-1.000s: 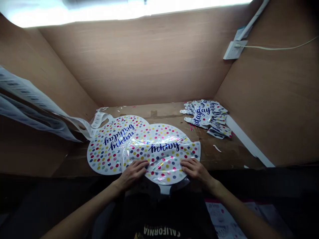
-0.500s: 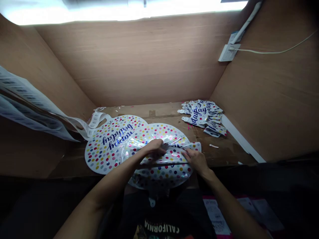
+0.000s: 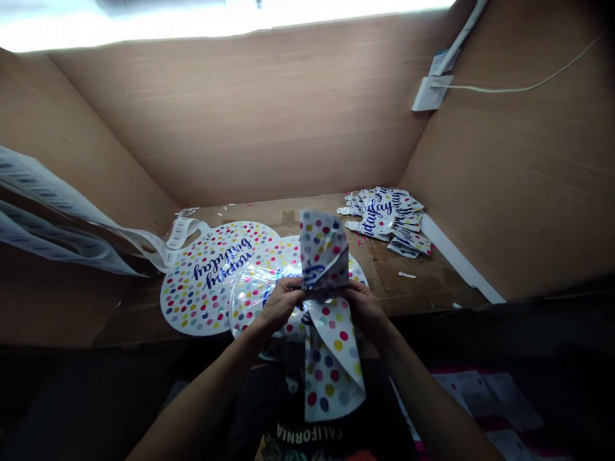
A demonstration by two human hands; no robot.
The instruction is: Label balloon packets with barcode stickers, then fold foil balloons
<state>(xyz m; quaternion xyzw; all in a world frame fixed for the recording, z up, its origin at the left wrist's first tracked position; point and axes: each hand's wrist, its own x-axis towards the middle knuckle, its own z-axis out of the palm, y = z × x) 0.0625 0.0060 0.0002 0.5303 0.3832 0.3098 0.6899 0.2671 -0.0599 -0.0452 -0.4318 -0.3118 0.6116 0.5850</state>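
Observation:
A white foil balloon with coloured dots (image 3: 336,339), folded into a long strip, is held up in front of my body. My left hand (image 3: 283,301) pinches its left edge near the middle. On the opposite edge my right hand (image 3: 364,304) grips it, with the fingertips partly hidden behind the foil. The upper part of the strip stands up above my hands and the lower part hangs down. Beneath it, flat dotted "happy birthday" balloons (image 3: 192,301) overlap on the table.
Several folded dotted balloons (image 3: 384,214) lie piled at the back right. Strips of barcode labels (image 3: 62,205) hang at the left. Wooden panels (image 3: 240,115) enclose the brown tabletop (image 3: 403,294). A white socket box (image 3: 432,93) with a cable sits in the right corner.
The folded balloon has been lifted off the flat ones and turned from lying crosswise to upright between my hands. Both hands have shifted to grip its two side edges.

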